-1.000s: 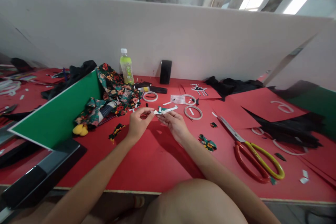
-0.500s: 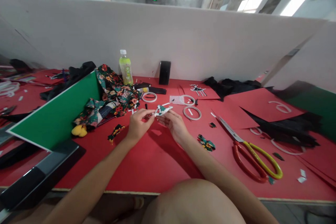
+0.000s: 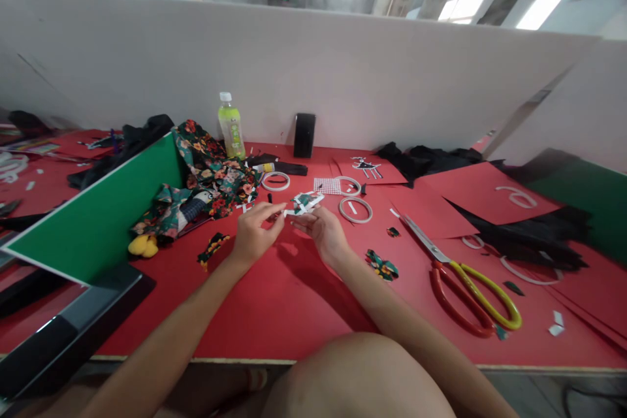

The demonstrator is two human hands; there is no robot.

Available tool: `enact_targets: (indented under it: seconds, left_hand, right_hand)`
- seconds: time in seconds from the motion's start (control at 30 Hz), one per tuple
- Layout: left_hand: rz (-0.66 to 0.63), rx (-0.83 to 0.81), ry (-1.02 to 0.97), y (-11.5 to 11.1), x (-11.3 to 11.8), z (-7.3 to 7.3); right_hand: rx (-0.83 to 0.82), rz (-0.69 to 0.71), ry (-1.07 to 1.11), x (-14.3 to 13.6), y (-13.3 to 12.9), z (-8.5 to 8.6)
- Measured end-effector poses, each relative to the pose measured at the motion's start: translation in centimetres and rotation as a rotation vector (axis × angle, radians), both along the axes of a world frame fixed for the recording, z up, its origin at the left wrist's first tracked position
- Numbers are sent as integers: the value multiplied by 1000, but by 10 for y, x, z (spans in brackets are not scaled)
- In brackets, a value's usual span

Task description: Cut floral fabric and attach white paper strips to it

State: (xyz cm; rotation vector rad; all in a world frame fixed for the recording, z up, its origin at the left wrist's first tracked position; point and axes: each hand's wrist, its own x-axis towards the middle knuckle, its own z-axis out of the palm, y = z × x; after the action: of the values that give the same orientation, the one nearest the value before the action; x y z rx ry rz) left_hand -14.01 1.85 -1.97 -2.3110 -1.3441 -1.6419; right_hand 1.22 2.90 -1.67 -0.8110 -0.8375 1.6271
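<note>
You have one green scrap (image 3: 300, 201) held up, left of the scissors (image 3: 441, 258). Your left hand (image 3: 253, 230) pinches one end; your right hand (image 3: 329, 234) seems to hold the other. White strips (image 3: 316, 199) are already on it; whether more are left, I can't tell. Also left of the scissors: three rings (image 3: 356, 221), three flowery bits (image 3: 382, 266), one bottle (image 3: 231, 130).

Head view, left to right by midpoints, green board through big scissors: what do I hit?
Green board → dark floral scrap with yellow → left hand → green fabric piece with white strips → right hand → tape roll ringing a white strip → larger green floral scrap → red-and-yellow-handled scissors.
</note>
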Motion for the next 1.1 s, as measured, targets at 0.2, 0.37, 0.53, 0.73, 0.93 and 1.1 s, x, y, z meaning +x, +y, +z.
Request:
enact_targets:
  seconds: [0.2, 0.37, 0.53, 0.73, 0.93, 1.1]
  left_hand:
    - [-19, 8, 8, 0, 0, 0]
    - [-37, -35, -4, 1, 0, -1]
    - [-43, -86, -42, 2, 1, -3]
    - [-38, -164, -91, 2, 3, -4]
    - [-65, -163, -82, 1, 2, -3]
    - [-93, -152, -36, 0, 4, -3]
  right_hand:
    - [125, -37, -95, -2, -6, 6]
    - [11, -5, -15, 0, 2, 2]
    - [-67, 25, 31, 2, 6, -1]
    - [10, 27, -32, 3, 3, -1]
    - [69, -8, -84, 0, -2, 2]
    - [181, -65, -125, -3, -4, 0]
